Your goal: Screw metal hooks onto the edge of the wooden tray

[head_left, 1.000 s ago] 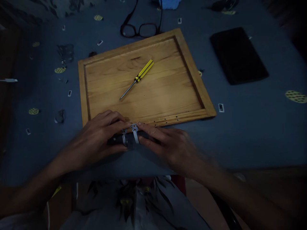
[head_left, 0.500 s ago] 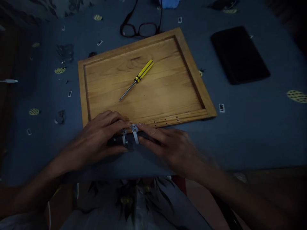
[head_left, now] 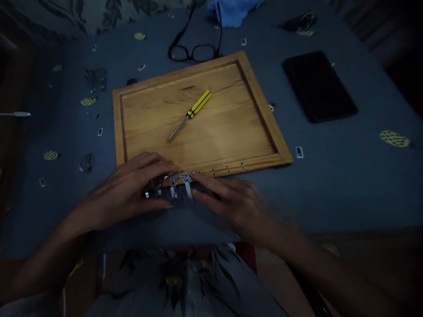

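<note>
Near the middle of the tabletop's near edge [head_left: 211, 235], a metal fitting [head_left: 187, 178] sits at the near rail of your wooden panel [head_left: 228, 110], with a second fitting [head_left: 172, 181] just to its left. Both appear positioned along the rail, but whether either is fastened is too dim to tell. Further right, small holes [head_left: 227, 167] in the rail remain uncovered, and your screwdriver [head_left: 200, 103] lies unheld on the panel.

Your right hand [head_left: 236, 198] has its index fingertip touching the first fitting's upper right corner, the thumb just beside its lower strip; whether those fingers grip or only steady it, you cannot tell. Your left hand [head_left: 139, 185] arches over the rail, fingers above and thumb below the second fitting; its grasp is unclear too.
</note>
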Available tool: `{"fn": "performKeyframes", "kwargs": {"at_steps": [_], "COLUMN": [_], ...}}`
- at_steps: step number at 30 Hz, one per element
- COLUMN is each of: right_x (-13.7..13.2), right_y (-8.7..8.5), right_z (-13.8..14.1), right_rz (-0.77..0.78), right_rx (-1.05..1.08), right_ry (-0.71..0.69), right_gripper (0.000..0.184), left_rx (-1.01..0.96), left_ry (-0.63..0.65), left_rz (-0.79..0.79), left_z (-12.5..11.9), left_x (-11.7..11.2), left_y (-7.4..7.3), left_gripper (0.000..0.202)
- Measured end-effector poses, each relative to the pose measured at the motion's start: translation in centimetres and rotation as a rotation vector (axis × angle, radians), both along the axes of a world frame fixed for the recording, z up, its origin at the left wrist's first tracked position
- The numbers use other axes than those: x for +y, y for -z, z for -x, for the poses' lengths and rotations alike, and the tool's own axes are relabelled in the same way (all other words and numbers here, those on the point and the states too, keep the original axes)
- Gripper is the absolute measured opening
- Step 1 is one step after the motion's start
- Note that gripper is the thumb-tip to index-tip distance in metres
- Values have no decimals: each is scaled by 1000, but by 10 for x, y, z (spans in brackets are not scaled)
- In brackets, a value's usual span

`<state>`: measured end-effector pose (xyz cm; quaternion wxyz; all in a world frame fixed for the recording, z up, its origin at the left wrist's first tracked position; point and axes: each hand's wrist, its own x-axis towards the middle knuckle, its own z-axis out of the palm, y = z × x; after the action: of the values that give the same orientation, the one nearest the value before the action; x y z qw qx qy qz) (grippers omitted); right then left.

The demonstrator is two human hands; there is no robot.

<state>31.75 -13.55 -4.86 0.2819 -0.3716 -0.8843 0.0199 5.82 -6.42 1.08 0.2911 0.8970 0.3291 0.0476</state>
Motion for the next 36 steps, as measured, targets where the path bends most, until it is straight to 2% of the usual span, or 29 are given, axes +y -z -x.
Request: {"fn": "performKeyframes", "kwargs": {"at_steps": [5, 17, 22, 29, 36], "right_x": [1, -3, -4, -3, -4], "right_y": [-4, 1, 3, 1, -1], "right_z": [0, -4, -5, -6, -6], "right_rz": [12, 24, 42, 56, 80], "right_rx": [-39, -67, 1, -22, -32], "right_ry": [-8, -7, -46, -63, -45], "right_gripper": [33, 33, 31, 33, 31], "left_rx": [-38, 17, 21, 53, 57], "left_ry": [102, 143, 143, 136, 141], "left_rz": [-65, -299, -319, -248, -254], "left_z": [-1, -8, -8, -9, -8], "left_x": [-4, -9, -9, -10, -10], "left_y": [1, 6, 5, 2, 0], "left_gripper": [46, 34, 34, 34, 34]}}
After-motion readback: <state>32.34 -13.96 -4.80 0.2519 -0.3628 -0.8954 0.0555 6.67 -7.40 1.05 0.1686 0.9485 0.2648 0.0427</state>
